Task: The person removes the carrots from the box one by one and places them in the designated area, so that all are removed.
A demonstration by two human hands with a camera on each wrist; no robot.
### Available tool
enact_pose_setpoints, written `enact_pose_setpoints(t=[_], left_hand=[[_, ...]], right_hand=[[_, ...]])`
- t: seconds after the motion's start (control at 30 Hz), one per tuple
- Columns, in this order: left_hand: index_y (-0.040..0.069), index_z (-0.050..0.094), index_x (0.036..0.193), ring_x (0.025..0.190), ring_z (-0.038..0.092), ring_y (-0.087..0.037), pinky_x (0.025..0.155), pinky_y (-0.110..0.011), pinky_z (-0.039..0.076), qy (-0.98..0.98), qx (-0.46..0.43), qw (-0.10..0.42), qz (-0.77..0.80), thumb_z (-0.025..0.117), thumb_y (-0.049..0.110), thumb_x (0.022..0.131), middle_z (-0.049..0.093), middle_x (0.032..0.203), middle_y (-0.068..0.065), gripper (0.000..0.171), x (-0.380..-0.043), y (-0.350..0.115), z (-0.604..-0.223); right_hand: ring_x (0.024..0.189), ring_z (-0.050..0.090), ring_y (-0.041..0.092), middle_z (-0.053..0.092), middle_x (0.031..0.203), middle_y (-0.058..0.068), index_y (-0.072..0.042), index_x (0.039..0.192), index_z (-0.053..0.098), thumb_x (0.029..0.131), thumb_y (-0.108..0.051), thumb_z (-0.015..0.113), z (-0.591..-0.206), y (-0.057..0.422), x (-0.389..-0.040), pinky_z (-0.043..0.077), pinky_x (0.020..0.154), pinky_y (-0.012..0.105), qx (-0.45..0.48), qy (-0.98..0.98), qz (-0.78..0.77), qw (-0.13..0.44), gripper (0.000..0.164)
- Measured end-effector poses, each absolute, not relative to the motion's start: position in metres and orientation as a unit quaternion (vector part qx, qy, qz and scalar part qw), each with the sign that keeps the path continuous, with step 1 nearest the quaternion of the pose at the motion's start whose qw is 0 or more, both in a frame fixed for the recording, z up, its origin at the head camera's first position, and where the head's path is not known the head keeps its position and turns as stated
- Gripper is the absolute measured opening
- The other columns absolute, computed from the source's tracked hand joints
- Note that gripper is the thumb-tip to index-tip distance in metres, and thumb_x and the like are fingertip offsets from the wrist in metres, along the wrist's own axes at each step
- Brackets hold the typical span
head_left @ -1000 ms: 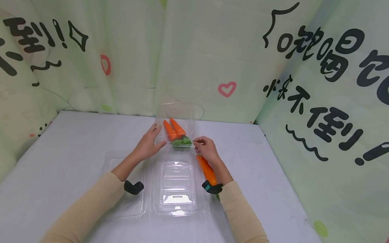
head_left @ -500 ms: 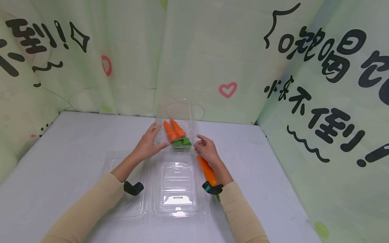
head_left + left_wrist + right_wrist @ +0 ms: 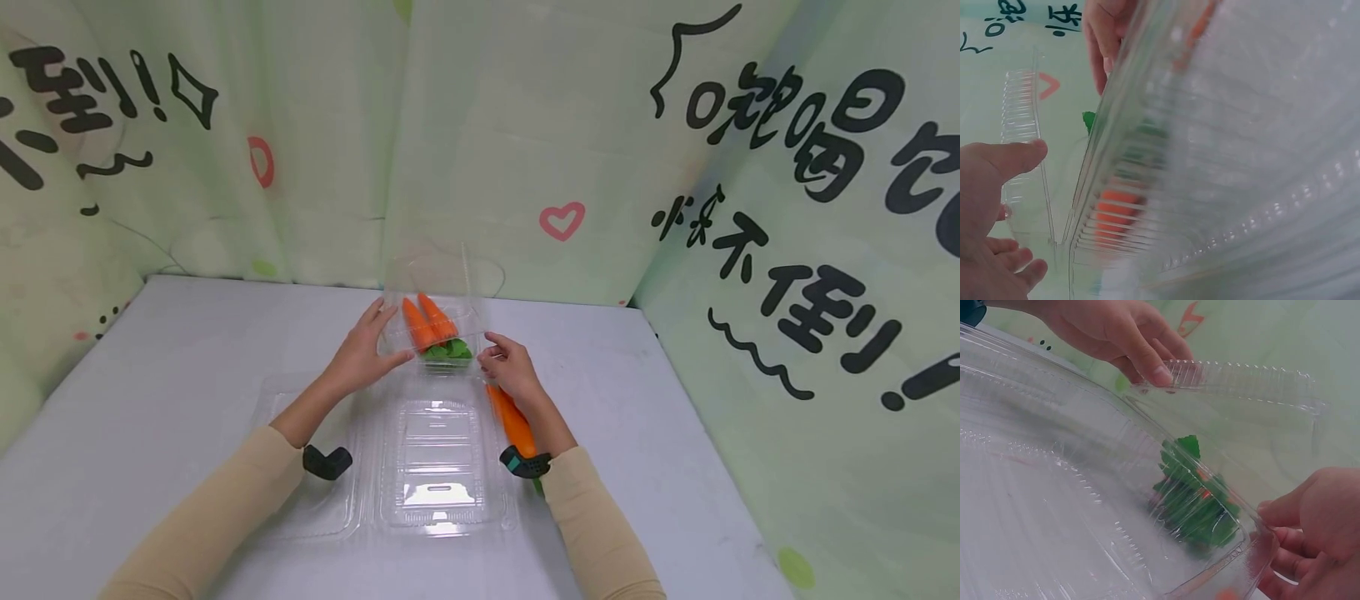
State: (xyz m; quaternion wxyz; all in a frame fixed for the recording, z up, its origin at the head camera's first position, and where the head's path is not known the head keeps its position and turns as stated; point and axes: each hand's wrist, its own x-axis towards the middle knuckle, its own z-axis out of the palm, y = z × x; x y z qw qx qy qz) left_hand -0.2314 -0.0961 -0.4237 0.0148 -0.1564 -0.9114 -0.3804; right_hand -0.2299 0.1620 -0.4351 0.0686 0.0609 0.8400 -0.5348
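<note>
At the back of the white table (image 3: 645, 400), a hinged clear plastic container (image 3: 477, 321) has its lid (image 3: 1241, 394) raised. Two orange carrots (image 3: 418, 327) and green leaves (image 3: 1204, 512) show through the plastic. My left hand (image 3: 360, 354) rests at the container's left side, thumb and fingers spread apart; the thumb overlaps the ribbed lid edge in the left wrist view. My right hand (image 3: 510, 367) pinches the container's front right corner, with the thumb near and curled fingers behind in the right wrist view.
A larger clear plastic container (image 3: 438, 442) lies opened flat nearer me, its other half under my left forearm. Another carrot (image 3: 513, 421) lies by its right side, partly hidden by my right wrist. A printed curtain (image 3: 480, 125) stands behind the table.
The raised lid has tilted slightly, its top edge shifting upward and left in view. Both hands stay almost in place; my right fingers have moved slightly at the corner.
</note>
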Motion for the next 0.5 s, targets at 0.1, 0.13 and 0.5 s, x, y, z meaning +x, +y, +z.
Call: enact_pose_setpoints(t=[0.1, 0.13, 0.5], left_hand=[[0.008, 0.03, 0.151, 0.146, 0.023, -0.04, 0.11, -0.061, 0.033, -0.905, -0.169, 0.028, -0.389, 0.072, 0.03, 0.087, 0.015, 0.161, -0.017, 0.08, -0.231, -0.0976, -0.4212], [0.009, 0.03, 0.151, 0.146, 0.023, -0.04, 0.11, -0.061, 0.033, -0.903, -0.173, 0.032, -0.391, 0.072, 0.029, 0.087, 0.016, 0.161, -0.016, 0.079, -0.2308, -0.098, -0.4201], [0.011, 0.03, 0.152, 0.147, 0.022, -0.038, 0.113, -0.061, 0.029, -0.899, -0.182, 0.037, -0.396, 0.072, 0.028, 0.087, 0.019, 0.161, -0.015, 0.079, -0.231, -0.0979, -0.4143]], right_hand=[[0.088, 0.06, 0.021, 0.058, 0.103, 0.008, -0.015, 0.144, 0.046, 0.096, -0.015, 0.06, -0.4356, 0.1621, -0.2304, 0.056, 0.082, 0.022, 0.059, 0.84, -0.535, 0.068, 0.05], [0.088, 0.06, 0.021, 0.058, 0.103, 0.008, -0.015, 0.144, 0.046, 0.096, -0.015, 0.06, -0.4357, 0.1622, -0.2304, 0.056, 0.081, 0.021, 0.058, 0.84, -0.535, 0.067, 0.05], [0.087, 0.06, 0.02, 0.06, 0.102, 0.007, -0.016, 0.145, 0.045, 0.096, -0.015, 0.059, -0.4361, 0.1624, -0.2315, 0.056, 0.082, 0.022, 0.065, 0.842, -0.531, 0.068, 0.051]])
